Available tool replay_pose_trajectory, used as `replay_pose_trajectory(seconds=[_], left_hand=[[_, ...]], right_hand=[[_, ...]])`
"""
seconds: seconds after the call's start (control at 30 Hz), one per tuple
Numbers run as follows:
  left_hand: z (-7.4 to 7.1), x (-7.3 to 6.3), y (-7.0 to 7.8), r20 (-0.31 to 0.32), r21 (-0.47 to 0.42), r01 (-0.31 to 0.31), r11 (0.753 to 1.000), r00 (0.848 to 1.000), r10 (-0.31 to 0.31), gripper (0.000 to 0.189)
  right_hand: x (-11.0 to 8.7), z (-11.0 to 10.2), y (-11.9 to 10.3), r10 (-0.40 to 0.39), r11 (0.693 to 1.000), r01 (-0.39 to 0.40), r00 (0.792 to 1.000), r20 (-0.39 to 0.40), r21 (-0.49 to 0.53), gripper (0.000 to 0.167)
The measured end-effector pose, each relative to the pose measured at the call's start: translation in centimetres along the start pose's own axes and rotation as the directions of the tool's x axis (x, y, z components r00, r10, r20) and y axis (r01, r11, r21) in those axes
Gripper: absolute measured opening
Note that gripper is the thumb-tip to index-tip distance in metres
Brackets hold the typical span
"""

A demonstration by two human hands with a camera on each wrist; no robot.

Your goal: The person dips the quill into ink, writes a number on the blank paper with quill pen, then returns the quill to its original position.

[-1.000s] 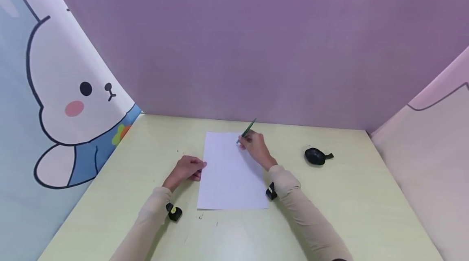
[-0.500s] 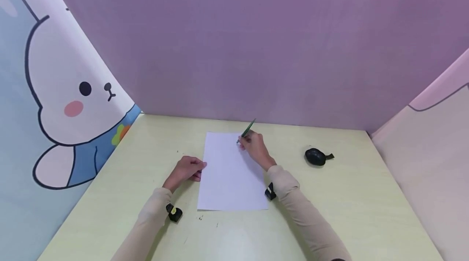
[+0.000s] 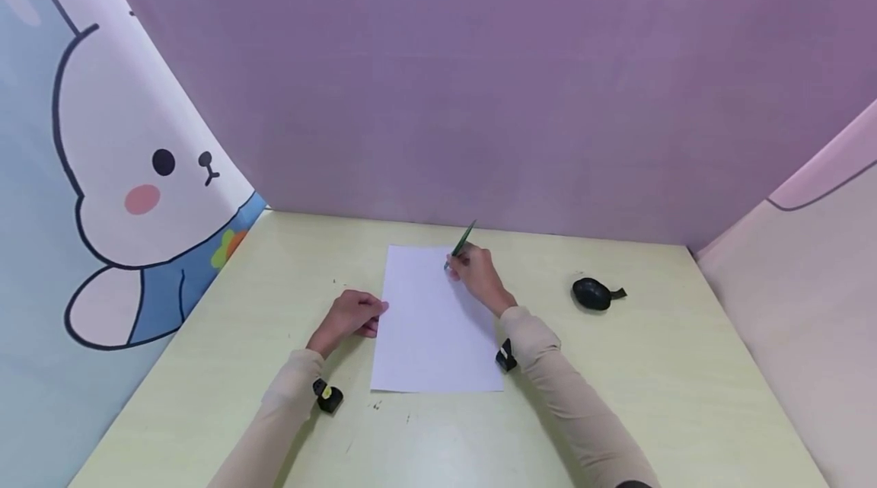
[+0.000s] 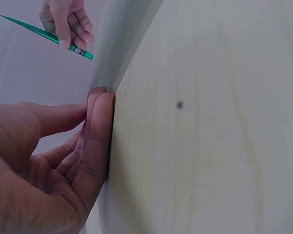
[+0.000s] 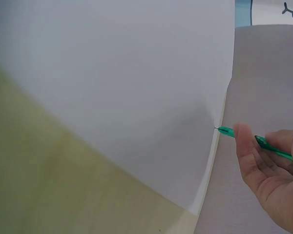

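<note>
A white sheet of paper (image 3: 435, 343) lies upright on the table in the head view, with no marks that I can make out on it. My left hand (image 3: 349, 314) is at its left edge. In the left wrist view that hand's thumb and fingers (image 4: 95, 131) pinch the edge. Near the top right of the sheet, my right hand (image 3: 479, 279) grips a slim green pen (image 3: 467, 235), its tail slanting up and away. The right wrist view puts the pen's fine tip (image 5: 216, 128) at the paper's surface; contact is hard to judge.
A black oval object with a short tab (image 3: 591, 294) lies on the pale table (image 3: 658, 366) right of the paper. Small dark specks dot the wood near the sheet. A purple backdrop (image 3: 438, 92) rises behind the table, and a rabbit-print panel (image 3: 110, 229) stands at left.
The head view has shifted very slightly. Both hands, the pen and the paper hold nearly the same places; the pen's tail leans a touch further left.
</note>
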State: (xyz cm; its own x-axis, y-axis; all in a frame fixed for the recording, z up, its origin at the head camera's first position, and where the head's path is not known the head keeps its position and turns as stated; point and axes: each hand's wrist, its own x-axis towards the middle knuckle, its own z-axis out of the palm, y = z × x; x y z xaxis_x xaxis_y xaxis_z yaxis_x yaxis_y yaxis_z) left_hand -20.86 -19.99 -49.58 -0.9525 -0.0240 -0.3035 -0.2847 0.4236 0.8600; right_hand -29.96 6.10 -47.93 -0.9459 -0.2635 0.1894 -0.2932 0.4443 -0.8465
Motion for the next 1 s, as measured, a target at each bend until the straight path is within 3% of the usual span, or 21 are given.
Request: replay_pose_trajectory(seconds=[0.47, 1.0], left_hand=[[-0.01, -0.29, 0.22, -0.009, -0.003, -0.019, 1.000, 1.000, 0.019, 0.021], [0.18, 0.00, -0.12, -0.023, -0.003, -0.016, 1.000, 1.000, 0.016, 0.020]], right_hand=[[-0.02, 0.19, 0.07, -0.006, 0.997, 0.004, 0.999, 0.034, 0.072, 0.013], [-0.61, 0.96, -0.51, -0.049, 0.996, 0.040, 0.992, 0.114, 0.081, 0.015]])
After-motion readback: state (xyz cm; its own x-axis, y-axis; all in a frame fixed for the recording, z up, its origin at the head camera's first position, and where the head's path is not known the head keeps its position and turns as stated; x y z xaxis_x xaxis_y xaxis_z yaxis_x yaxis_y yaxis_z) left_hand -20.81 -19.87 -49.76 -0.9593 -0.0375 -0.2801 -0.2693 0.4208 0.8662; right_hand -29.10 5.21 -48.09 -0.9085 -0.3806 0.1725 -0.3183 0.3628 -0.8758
